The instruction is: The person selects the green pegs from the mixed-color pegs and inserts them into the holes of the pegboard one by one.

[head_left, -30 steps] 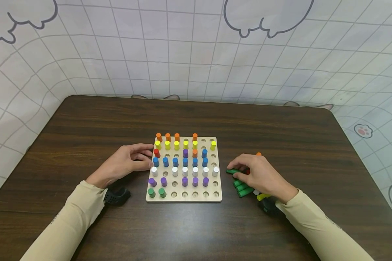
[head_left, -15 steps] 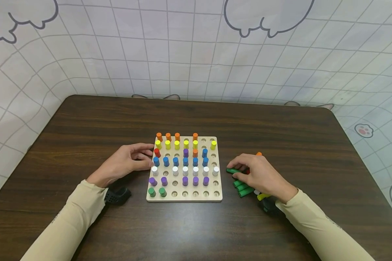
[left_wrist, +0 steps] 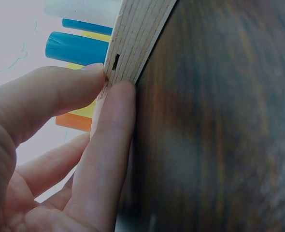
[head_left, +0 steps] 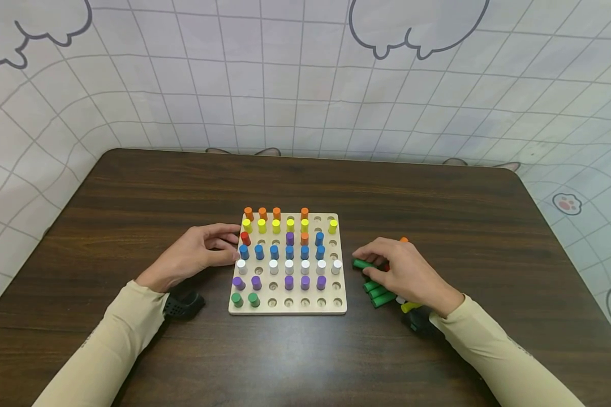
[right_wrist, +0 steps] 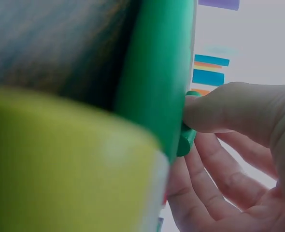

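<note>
A pale wooden pegboard (head_left: 309,307) with rows of coloured pegs lies on the table in the head view. My left hand (head_left: 193,254) rests at its left side. In the left wrist view, the thumb and a finger (left_wrist: 116,111) touch the board's layered edge (left_wrist: 133,43). To the right of the board, my right hand (head_left: 404,271) pinches a green peg (head_left: 361,264) between thumb and fingers. That peg (right_wrist: 185,142) is partly covered by the thumb in the right wrist view. More green pegs (head_left: 382,299) lie just below the hand.
A yellow peg (head_left: 410,307) and an orange peg (head_left: 404,239) peek out around the right hand; others beneath it are mostly hidden. Dark wristbands sit under both wrists. The brown table (head_left: 305,183) meets a grid-patterned cloth (head_left: 305,85) at the back.
The green peg at my right fingertips has turned and risen very slightly. Both hands and the board otherwise stay in place.
</note>
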Tool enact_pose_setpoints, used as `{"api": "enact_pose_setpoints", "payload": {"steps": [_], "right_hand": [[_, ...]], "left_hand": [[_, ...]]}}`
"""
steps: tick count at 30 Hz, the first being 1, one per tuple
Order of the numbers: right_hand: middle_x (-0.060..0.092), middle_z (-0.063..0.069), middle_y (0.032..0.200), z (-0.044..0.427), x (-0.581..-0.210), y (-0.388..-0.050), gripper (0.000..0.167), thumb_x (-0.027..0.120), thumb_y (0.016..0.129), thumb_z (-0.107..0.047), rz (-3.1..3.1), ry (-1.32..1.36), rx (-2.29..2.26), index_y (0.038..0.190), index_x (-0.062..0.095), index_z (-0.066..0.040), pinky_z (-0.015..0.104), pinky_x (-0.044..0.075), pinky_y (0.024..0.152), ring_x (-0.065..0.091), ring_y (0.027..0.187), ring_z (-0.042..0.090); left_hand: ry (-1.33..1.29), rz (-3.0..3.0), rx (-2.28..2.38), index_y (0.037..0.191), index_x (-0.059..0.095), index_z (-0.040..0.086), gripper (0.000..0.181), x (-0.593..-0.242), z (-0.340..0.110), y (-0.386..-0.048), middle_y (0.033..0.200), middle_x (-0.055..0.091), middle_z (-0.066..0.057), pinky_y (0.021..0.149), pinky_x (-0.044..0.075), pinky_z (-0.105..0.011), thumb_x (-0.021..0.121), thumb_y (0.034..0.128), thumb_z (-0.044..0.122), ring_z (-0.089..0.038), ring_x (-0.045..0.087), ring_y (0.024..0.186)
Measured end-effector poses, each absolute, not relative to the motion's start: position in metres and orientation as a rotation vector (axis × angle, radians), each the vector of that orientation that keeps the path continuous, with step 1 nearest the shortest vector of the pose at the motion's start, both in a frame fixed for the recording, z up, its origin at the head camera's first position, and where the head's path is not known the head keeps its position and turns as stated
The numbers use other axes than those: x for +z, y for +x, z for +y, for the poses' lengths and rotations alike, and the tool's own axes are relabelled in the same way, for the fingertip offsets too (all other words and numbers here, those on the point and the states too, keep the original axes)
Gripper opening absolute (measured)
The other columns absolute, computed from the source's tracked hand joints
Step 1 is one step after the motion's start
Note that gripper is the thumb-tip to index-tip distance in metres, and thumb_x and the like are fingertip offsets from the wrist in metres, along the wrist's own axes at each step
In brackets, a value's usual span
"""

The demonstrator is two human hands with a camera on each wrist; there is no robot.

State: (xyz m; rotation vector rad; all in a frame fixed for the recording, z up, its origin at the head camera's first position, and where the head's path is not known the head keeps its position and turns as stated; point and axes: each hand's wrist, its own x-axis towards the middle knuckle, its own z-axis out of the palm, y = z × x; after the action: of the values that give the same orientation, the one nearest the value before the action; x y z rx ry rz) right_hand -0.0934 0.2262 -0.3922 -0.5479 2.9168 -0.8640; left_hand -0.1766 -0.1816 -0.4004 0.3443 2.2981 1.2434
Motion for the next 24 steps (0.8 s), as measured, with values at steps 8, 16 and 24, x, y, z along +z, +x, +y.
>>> {"api": "enact_pose_setpoints", "payload": {"steps": [8, 16, 24], "right_hand": [[0.075, -0.006, 0.108, 0.227, -0.388, -0.092, 0.028, 0.075, 0.092, -0.009, 2.939, -0.545, -0.898, 0.120, 0.075, -0.016, 0.031, 0.059, 0.082, 0.068, 0.091, 0.008], [0.075, -0.006, 0.108, 0.227, -0.384, -0.090, 0.029, 0.075, 0.092, -0.008, 2.940, -0.563, -0.931, 0.119, 0.075, -0.017, 0.031, 0.060, 0.082, 0.070, 0.092, 0.008], [0.074, -0.004, 0.110, 0.226, -0.380, -0.088, 0.029, 0.076, 0.091, -0.007, 2.912, -0.530, -1.018, 0.118, 0.074, -0.018, 0.031, 0.062, 0.083, 0.072, 0.094, 0.010]], "left_hand": [[0.349, 2.300, 1.250, 0.153, 0.048, 0.011, 0.071, -0.400, -0.181, -0.176, 0.138, 0.067, -0.012, 0.090, 0.056, -0.022, 0.078, 0.0923, 0.032, -0.021, 0.067, 0.114], [0.362, 2.293, 1.255, 0.153, 0.048, 0.012, 0.070, -0.402, -0.183, -0.177, 0.138, 0.065, -0.012, 0.090, 0.056, -0.024, 0.077, 0.0928, 0.032, -0.021, 0.067, 0.115], [0.358, 2.294, 1.254, 0.153, 0.047, 0.013, 0.070, -0.401, -0.182, -0.177, 0.138, 0.065, -0.011, 0.090, 0.056, -0.024, 0.077, 0.0928, 0.031, -0.021, 0.067, 0.115]]}}
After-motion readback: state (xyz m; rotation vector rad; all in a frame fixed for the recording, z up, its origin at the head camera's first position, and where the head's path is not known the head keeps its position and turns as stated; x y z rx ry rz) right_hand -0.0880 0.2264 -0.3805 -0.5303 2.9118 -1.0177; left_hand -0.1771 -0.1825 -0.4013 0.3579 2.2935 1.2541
